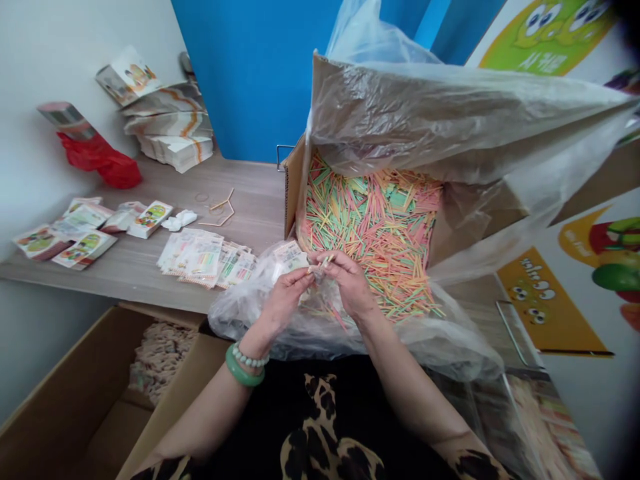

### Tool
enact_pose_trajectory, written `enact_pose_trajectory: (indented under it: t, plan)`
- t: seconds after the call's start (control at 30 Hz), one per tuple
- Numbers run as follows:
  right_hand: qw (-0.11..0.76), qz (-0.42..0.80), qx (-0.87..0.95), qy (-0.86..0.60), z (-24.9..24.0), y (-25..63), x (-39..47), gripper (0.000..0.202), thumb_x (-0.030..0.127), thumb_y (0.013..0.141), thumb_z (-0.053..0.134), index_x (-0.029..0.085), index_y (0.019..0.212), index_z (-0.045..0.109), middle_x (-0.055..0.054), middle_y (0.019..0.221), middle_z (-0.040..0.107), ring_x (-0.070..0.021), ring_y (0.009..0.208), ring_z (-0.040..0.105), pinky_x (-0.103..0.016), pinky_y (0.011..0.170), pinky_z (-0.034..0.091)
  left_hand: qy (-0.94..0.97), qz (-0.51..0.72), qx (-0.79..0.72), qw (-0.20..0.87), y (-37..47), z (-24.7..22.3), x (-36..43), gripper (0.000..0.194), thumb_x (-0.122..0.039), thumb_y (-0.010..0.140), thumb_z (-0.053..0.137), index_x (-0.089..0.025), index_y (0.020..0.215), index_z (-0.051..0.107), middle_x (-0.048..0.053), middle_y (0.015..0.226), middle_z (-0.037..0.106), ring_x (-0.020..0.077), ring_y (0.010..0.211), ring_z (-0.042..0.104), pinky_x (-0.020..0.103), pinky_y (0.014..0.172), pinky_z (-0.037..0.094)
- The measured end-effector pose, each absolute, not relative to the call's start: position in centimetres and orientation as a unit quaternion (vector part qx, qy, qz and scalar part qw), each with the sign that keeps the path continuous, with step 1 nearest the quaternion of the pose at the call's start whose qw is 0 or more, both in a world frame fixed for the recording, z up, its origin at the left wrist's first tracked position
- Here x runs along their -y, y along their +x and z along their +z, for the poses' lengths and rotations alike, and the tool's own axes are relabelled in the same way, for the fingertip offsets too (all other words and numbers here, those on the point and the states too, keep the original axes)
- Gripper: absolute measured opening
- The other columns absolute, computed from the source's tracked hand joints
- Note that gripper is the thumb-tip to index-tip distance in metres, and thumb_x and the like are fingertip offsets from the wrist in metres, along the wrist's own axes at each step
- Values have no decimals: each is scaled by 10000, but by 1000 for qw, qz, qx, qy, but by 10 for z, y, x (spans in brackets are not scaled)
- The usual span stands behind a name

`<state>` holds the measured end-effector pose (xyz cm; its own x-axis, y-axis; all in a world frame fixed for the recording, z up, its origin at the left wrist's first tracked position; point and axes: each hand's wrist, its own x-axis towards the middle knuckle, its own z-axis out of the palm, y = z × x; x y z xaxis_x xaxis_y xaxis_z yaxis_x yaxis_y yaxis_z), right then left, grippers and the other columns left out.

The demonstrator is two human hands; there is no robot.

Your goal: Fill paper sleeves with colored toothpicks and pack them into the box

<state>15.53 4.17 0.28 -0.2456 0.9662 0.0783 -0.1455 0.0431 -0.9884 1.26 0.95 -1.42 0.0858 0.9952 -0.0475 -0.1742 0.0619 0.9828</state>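
Note:
Both hands meet at the front edge of a plastic-lined carton (294,193) full of thin pink, green, yellow and orange sticks (370,233). My left hand (293,290), with a green bangle and a beaded bracelet at the wrist, is closed in a pinch on what looks like the edge of a small clear packet. In my right hand (350,280) a few short pale sticks show between thumb and fingers, beside the packet. A printed packet (291,255) lies on the plastic just behind my left hand. Printed flat packets (193,257) lie in piles to the left.
Small printed boxes (150,219) and a crumpled white tissue (180,220) are on the grey table (255,193). Stacked cartons (175,140) and a red-wrapped roll (100,157) stand behind. An open cardboard box (65,373) with filled packets sits below left. Clear plastic drapes over the front edge.

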Motion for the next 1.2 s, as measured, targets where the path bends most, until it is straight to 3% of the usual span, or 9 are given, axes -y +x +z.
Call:
enact_pose_trajectory:
  t: [0.2,0.37,0.47,0.57,0.6,0.67,0.83,1.03,1.2]
  plan:
    - [461,510,592,-420,0,160,-40,168,295,844,581,249,814,739,-20,1035,759,-226,1073,667,-395,988,485,427,517,-435,601,15,-20,-7,305,-412,838,664,-160,666,669,12,689,583,151,712,505,271,736,411]
    - [413,459,661,-425,-8,164,-40,255,266,817,599,303,1005,767,4,1161,737,-236,1181,626,-454,1102,402,390,546,-446,592,11,-20,-7,245,-400,757,745,-158,795,736,26,790,674,162,764,559,287,779,449]
    - [410,505,642,-407,-10,165,-37,335,324,841,605,300,1160,705,-12,1225,703,-223,1139,632,-424,1032,452,373,551,-453,593,4,-21,-8,230,-405,776,732,-182,828,743,31,810,683,171,758,570,295,762,462]
    - [407,520,610,-439,-13,161,-35,174,326,789,637,225,913,706,-19,915,711,-195,864,638,-327,818,491,392,547,-453,585,-1,-19,-9,263,-403,807,712,-182,669,674,15,714,605,150,690,519,275,704,440]
    - [404,514,608,-451,-14,160,-35,113,324,763,650,213,781,668,0,777,661,-178,763,598,-302,744,469,396,550,-449,582,-2,-18,-8,296,-401,815,705,-180,629,641,8,684,572,142,672,499,267,686,429]
    - [412,495,602,-472,-15,157,-35,188,335,738,652,211,627,563,35,616,520,-148,636,489,-277,643,397,391,557,-434,590,-2,-15,-7,290,-396,827,693,-177,647,630,0,672,549,136,665,483,259,671,419]
    - [404,456,644,-463,-10,152,-36,220,344,752,615,210,596,538,40,601,465,-148,639,445,-275,640,340,390,564,-424,592,-5,-11,-3,211,-372,795,724,-164,804,693,2,714,592,137,672,490,266,667,427]
    - [370,443,703,-416,-5,129,-29,180,338,791,592,209,665,580,13,694,578,-174,721,531,-288,710,383,433,576,-466,513,-22,3,5,206,-330,805,691,-148,708,707,55,813,636,171,768,541,291,709,437]
    - [335,429,704,-456,-9,122,-29,192,360,847,507,213,772,604,-2,741,614,-183,736,564,-289,704,403,447,570,-629,283,-75,22,3,287,-334,860,587,-190,623,514,-19,657,484,135,668,455,248,627,371]
